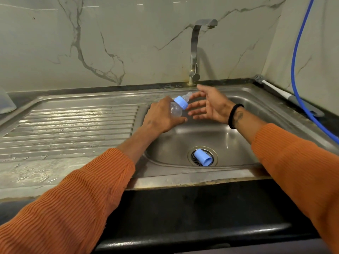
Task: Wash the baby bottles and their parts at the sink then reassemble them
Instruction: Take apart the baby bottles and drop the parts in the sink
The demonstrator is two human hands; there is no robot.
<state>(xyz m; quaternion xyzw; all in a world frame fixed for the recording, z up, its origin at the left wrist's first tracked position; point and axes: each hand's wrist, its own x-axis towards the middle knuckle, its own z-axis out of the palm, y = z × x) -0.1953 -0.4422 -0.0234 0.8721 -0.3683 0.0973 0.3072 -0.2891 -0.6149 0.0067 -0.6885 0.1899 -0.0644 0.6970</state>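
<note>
A: Two orange sleeves (77,204) fill the bottom of the frame, nearest to me. Do you see them too?

B: Yes. Above them, in the lower centre, a blue cap (203,157) lies on its side over the drain of the sink (244,143). It is well apart from the hands.

A: Correct. Going further up, my left hand (161,117) is wrapped around the clear baby bottle (176,110), in the middle of the frame, over the left edge of the basin. The bottle is tilted, and its blue collar (181,102) and pale teat (187,95) point to the upper right.

B: And the right hand?

A: My right hand (211,105) has its fingers spread and holds nothing. The fingertips are just beside the collar and the teat; I cannot tell if they touch.

B: Which step is this, in your opinion?

A: I think we are taking the bottle apart before washing. No water comes from the tap (194,52) at the upper centre. The next move probably needs the right hand to close on the collar and turn it, while the left keeps the bottle firm.

B: What is at the far right?

A: A bottle brush (271,87) lies in the corner, with a blue hose (295,57) hanging above it.

B: Any writing or brand?

A: None that I can read, not on the bottle and not on the cap.
</note>
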